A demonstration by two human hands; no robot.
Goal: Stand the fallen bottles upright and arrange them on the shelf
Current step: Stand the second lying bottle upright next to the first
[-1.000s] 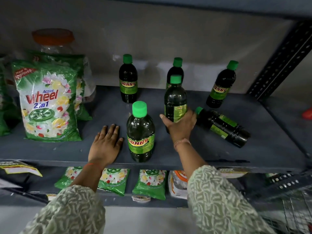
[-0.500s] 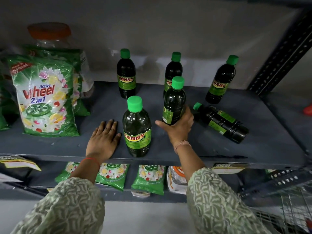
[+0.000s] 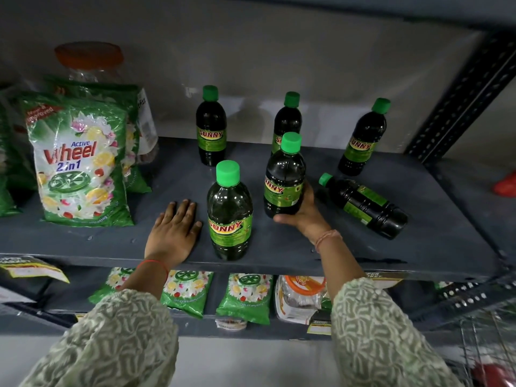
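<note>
On the shelf (image 3: pixel 279 247), 5 upright bottles, 1 fallen bottle (image 3: pixel 365 206), right hand (image 3: pixel 304 216) gripping 1 upright bottle (image 3: pixel 283 180), left hand (image 3: pixel 173 233) flat.

dark bottles (image 3: pixel 229 216), green caps (image 3: pixel 227 173), grey shelf (image 3: pixel 279 247)

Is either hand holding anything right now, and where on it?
The right hand grips an upright bottle around its lower body, at the label. The left hand lies flat on the shelf, holding nothing.
</note>
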